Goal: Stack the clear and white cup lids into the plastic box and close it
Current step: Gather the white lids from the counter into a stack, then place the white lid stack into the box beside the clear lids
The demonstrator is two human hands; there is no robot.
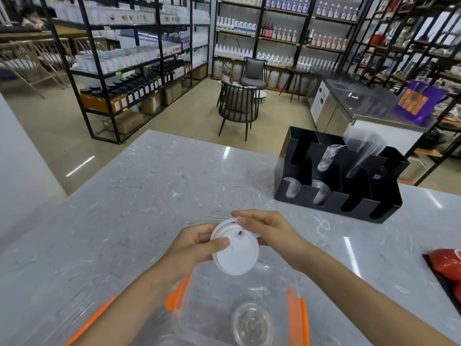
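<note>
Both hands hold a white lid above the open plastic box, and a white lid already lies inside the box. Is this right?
Not quite. In the head view the lid inside the plastic box is clear, not white. The rest holds: the left hand and right hand hold the white lid above the open box.

Both forearms reach forward, converging; the left hand (193,242) pinches with thumb on top, the right hand (270,229) curls fingertips inward opposite it.

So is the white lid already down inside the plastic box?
No, both hands hold the white lid above the plastic box.
</note>
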